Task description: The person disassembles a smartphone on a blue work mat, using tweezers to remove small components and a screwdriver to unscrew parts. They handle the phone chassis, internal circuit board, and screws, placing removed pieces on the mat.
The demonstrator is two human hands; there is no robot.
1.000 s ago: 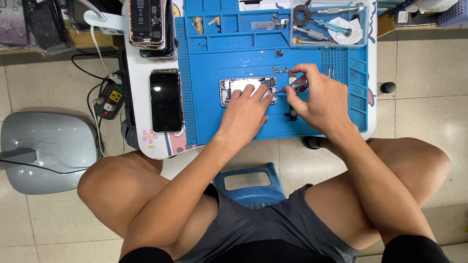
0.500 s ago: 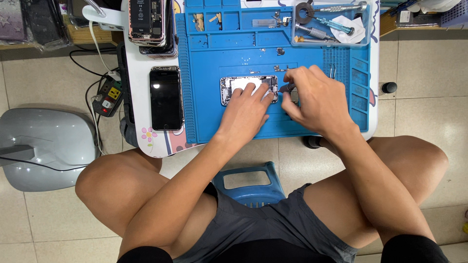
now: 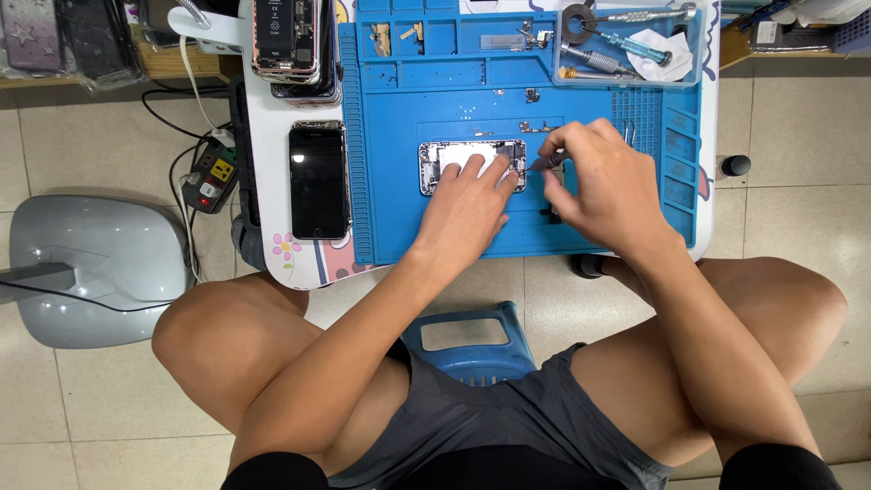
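1. Opened phone (image 3: pixel 458 161) lies flat near the middle of the blue work mat (image 3: pixel 390 218), back shell up, innards showing. The mat covers most of the small white desk (image 3: pixel 272 181).
2. Left hand (image 3: pixel 467 213) rests palm-down on the phone's lower edge, fingers (image 3: pixel 472 171) spread lightly over the chassis and pressing it to the mat.
3. Right hand (image 3: pixel 603 186) sits just right of the phone, fingers pinched around a thin dark tool (image 3: pixel 543 163). The tool's tip touches or nearly touches the phone's right end; exact contact is too small to tell.
4. A second phone (image 3: pixel 318 180), dark screen up, lies on the desk just left of the mat.
5. A stack of opened phones (image 3: pixel 288 41) sits at the desk's top left.
6. A clear tray (image 3: pixel 626 45) at the mat's top right holds screwdrivers and a roll of tape.
7. Small screws and parts are scattered on the mat above the opened phone.
8. A power strip (image 3: pixel 210 175) lies on the tiled floor left of the desk, beside a grey stool (image 3: pixel 100 272).
9. The person sits on a blue stool (image 3: pixel 472 340), knees wide apart.
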